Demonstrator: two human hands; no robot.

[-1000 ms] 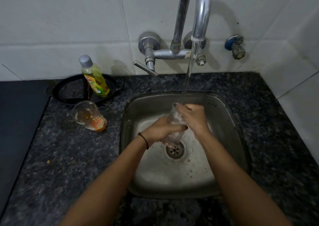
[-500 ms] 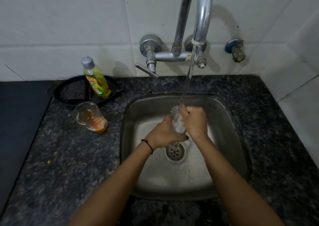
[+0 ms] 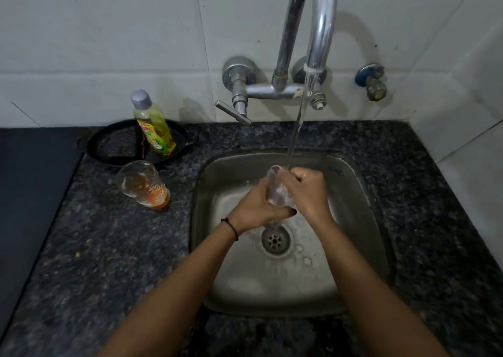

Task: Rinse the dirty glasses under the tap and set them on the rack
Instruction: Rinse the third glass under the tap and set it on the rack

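Observation:
A clear glass [image 3: 276,190] sits between both my hands over the steel sink [image 3: 217,171], right under the water stream [image 3: 298,128] from the chrome tap [image 3: 321,29]. My left hand [image 3: 255,207] wraps its lower part and my right hand [image 3: 306,190] grips it near the rim. Water runs off the glass toward the drain [image 3: 275,240]. A second glass [image 3: 141,183] with orange residue lies on its side on the dark granite counter [image 3: 109,247], left of the sink. No rack is in view.
A yellow dish-soap bottle [image 3: 153,123] stands in a black pan [image 3: 114,145] at the back left. The tap lever [image 3: 232,113] sticks out over the counter. A blue-capped valve [image 3: 373,80] is on the tiled wall. A dark flat surface [image 3: 27,193] borders the counter's left.
The glass has risen slightly toward the spout, and both hands have shifted their hold around it under the running water. The second glass has not moved.

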